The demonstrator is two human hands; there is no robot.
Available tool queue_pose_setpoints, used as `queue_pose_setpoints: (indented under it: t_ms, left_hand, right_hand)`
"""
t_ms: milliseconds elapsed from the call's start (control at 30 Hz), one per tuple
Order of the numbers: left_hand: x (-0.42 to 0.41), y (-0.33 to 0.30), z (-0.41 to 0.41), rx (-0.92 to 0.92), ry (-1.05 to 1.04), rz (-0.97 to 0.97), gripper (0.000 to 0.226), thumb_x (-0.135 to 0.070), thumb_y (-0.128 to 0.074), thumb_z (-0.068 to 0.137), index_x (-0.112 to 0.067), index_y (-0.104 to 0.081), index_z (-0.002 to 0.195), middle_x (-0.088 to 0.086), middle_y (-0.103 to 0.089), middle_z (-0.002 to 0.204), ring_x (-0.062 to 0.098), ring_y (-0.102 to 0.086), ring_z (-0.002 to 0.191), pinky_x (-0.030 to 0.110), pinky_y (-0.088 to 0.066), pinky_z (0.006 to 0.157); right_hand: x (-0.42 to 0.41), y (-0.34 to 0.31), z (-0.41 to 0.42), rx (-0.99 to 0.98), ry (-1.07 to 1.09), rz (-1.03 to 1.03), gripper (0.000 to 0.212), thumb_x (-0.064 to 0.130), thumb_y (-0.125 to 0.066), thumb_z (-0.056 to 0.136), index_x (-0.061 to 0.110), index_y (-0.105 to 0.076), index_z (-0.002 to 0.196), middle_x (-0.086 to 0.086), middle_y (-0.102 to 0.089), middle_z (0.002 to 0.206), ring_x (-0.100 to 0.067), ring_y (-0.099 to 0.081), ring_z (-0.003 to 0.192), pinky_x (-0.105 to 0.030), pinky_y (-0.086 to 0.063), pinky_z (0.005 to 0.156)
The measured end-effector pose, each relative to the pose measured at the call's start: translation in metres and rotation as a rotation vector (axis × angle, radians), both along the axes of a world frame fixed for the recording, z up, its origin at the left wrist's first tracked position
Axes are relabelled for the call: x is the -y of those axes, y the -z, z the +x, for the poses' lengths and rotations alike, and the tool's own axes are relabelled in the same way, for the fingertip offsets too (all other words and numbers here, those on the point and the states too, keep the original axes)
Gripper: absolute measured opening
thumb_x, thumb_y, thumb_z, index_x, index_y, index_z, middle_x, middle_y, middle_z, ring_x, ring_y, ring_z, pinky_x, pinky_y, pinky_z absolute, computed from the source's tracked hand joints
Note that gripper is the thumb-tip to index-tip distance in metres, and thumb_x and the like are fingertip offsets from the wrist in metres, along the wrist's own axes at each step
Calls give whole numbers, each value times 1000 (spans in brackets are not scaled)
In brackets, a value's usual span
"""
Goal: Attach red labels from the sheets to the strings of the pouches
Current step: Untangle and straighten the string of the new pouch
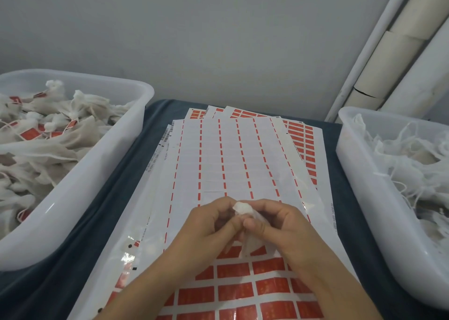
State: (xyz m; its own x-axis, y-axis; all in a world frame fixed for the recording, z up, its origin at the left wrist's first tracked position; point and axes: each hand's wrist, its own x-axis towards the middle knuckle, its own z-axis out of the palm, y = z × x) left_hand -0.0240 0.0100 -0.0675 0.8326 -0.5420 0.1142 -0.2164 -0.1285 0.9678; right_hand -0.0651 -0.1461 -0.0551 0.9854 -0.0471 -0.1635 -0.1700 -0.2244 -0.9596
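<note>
1. Done so far, judging by the layout: the translucent bin at the left is piled high with gauze pouches that already carry red labels on their strings, so a good share of the work looks finished.

2. The top label sheet on the dark blue cloth is stripped across most of its far part; only thin red slivers remain between the blank backing cells. Whole red labels are left in the near rows, under and around the hands.

3. In hand now: one small white pouch is held above the near middle of the sheet. The left hand has its fingers curled around the pouch's left side, and the right hand pinches it from the right, thumb in front. Both hands are closed on it, close together. Whether a label is already on its string I cannot tell; the fingers hide that.

4. Still to do: the translucent bin at the right holds a tangle of white pouches and loose strings with no red visible, apparently unlabelled.

5. More sheets with full red columns lie fanned beneath the top one, toward the far right, so supplies remain.
</note>
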Motion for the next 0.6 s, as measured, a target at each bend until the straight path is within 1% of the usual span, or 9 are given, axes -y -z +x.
queue_pose_setpoints:
  t_ms: [33,100,167,233,333,367,433,500,600]
  left_hand:
    - [-1,-1,0,-11,27,-22,19,-42,-52,79,-28,-59,90,-16,-66,67,-1,-58,54,11,-46,53]
    - [-3,-2,-1,-56,103,-90,6,-28,-58,89,-26,-58,94,-7,-66,67,5,-56,52,16,-47,51]
    - [-6,-3,-1,-87,128,-146,13,-19,-58,90,-25,-50,98,-1,-67,68,11,-54,49,19,-46,50]
    - [-7,-5,1,-98,103,-212,21,-25,-58,87,-21,-42,100,2,-65,67,13,-50,49,19,-44,49]
    - [-7,-5,2,-22,73,-236,26,-31,-55,83,-21,-40,102,-5,-63,66,3,-51,53,12,-43,53]
    - [-7,-5,2,-1,75,-240,24,-30,-54,86,-20,-40,103,-9,-62,67,-1,-53,56,10,-43,54]
    - [-9,-4,4,-18,96,-283,17,-21,-52,91,-18,-40,103,-12,-62,67,-3,-57,60,8,-44,57]
    - [-11,-4,5,-55,113,-316,17,-18,-50,89,-20,-41,104,-13,-62,67,-3,-58,62,8,-44,58]
    - [-10,-3,4,-115,134,-329,19,-22,-51,87,-24,-42,104,-13,-62,68,-1,-58,63,10,-44,56]
  right_hand:
    - [0,0,0,5,8,23,41,42,-64,66,28,-69,104,15,-70,98,-1,-63,93,-10,-50,71]
    - [1,-1,-1,9,14,68,37,40,-63,68,26,-70,102,11,-71,98,-5,-64,93,-15,-52,74]
    - [2,-1,-1,5,32,77,34,39,-62,70,24,-71,99,8,-72,95,-10,-65,93,-20,-54,78]
    - [1,1,-1,-27,42,99,33,42,-61,70,23,-72,95,4,-72,93,-15,-66,91,-24,-55,81]
    - [-4,2,-1,-125,24,295,32,38,-60,75,17,-73,95,-5,-72,93,-22,-66,92,-29,-54,83]
    - [-5,2,-1,-162,2,368,33,36,-59,77,14,-72,97,-7,-71,94,-22,-66,93,-28,-53,83]
    - [-6,-1,-2,-230,-68,480,35,32,-56,83,8,-70,103,-9,-71,101,-22,-65,99,-29,-52,86]
    - [-6,-3,-4,-259,-141,545,37,30,-55,85,4,-67,108,-9,-68,111,-23,-63,107,-32,-51,93]
    - [-6,-6,-5,-256,-165,573,40,29,-57,81,1,-66,108,-12,-66,117,-26,-61,110,-37,-47,98]
